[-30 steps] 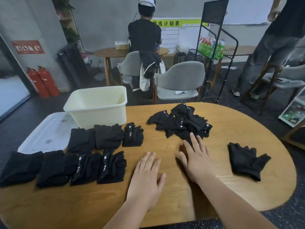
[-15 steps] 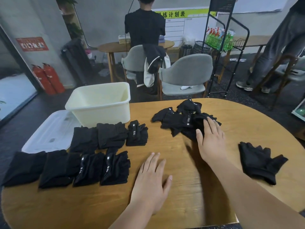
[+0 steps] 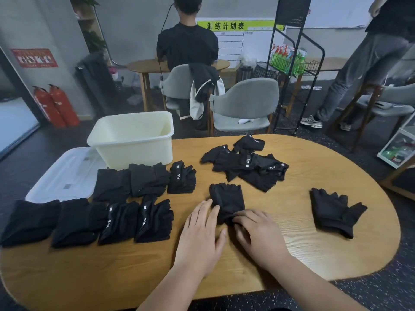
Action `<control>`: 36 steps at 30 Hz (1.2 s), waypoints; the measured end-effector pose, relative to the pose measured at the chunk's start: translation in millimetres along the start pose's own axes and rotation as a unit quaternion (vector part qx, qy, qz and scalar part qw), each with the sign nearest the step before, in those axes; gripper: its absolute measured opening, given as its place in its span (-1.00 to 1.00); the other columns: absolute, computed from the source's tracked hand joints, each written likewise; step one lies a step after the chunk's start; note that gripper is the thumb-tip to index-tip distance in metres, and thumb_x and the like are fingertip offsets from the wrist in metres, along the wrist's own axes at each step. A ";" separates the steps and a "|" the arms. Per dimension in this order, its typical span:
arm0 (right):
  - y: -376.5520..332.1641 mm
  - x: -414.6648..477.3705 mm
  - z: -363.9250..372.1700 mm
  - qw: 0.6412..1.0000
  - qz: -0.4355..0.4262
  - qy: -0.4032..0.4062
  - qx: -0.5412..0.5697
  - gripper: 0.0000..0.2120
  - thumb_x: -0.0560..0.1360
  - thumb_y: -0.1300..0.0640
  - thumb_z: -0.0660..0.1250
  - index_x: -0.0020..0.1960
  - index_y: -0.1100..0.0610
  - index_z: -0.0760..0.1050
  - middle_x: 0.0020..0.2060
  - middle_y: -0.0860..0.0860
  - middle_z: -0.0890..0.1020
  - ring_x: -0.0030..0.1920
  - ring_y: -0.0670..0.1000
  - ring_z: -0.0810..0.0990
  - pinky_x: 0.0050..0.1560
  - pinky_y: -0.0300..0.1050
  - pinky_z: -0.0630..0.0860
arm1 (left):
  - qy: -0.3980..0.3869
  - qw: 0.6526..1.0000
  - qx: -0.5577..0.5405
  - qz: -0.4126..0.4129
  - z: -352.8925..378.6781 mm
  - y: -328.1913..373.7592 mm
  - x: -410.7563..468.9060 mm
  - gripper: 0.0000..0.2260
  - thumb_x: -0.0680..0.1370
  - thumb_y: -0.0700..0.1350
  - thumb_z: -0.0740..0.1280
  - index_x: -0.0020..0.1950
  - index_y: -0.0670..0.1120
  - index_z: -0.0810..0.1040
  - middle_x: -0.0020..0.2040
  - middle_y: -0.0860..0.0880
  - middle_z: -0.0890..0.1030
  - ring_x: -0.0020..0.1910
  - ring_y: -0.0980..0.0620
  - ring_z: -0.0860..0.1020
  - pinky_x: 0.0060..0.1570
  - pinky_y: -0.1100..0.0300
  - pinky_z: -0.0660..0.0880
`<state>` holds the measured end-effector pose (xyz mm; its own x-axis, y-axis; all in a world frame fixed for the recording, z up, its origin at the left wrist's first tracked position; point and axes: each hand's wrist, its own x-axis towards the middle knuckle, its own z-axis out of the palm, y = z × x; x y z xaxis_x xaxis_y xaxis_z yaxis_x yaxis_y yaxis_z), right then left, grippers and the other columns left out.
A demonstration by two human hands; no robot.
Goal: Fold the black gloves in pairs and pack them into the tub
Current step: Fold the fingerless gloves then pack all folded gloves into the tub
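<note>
Right hand point(image 3: 258, 236) pinches 1 glove point(image 3: 226, 198), hiding its near edge; left hand point(image 3: 199, 232) flat alongside.

Cream plastic tub point(image 3: 134, 151): upright, open-topped, far left on the bench point(image 3: 280, 254). Just in front of it, three folded pairs point(image 3: 148, 179) of black gloves in a row. Nearer, four more folded pairs point(image 3: 120, 221) side by side, some with white labels showing. Right of the tub, a loose pile point(image 3: 247, 164) of unfolded gloves, overlapping. Mid-bench, one flat glove point(image 3: 226, 200), finger ends pointing away, near edge pinched by the right hand point(image 3: 260, 236), left edge touched by the left hand point(image 3: 199, 230). Well to the right, a lone glove point(image 3: 334, 209), flat.
</note>
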<state>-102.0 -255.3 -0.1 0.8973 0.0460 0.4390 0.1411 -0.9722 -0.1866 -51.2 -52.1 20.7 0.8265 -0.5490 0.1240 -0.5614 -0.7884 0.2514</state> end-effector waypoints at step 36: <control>30.5 78.5 -57.0 0.889 0.369 0.059 0.266 -0.87 0.60 -0.02 0.44 0.13 -0.05 0.64 -0.05 -0.11 0.68 -0.10 -0.09 0.65 -0.12 -0.14 0.55 | -0.022 1.000 0.019 -0.009 -4.3 1.3 3.4 -0.47 0.74 0.23 -0.07 0.66 0.08 0.26 0.69 0.03 0.13 0.69 0.01 -0.04 0.68 -0.01 -0.06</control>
<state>-51.1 -294.3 78.8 0.7816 -0.6144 0.1080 -0.2619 -0.4803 -0.8371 -48.9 -53.8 25.6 0.8345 -0.5456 0.0765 -0.5480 -0.8078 0.2170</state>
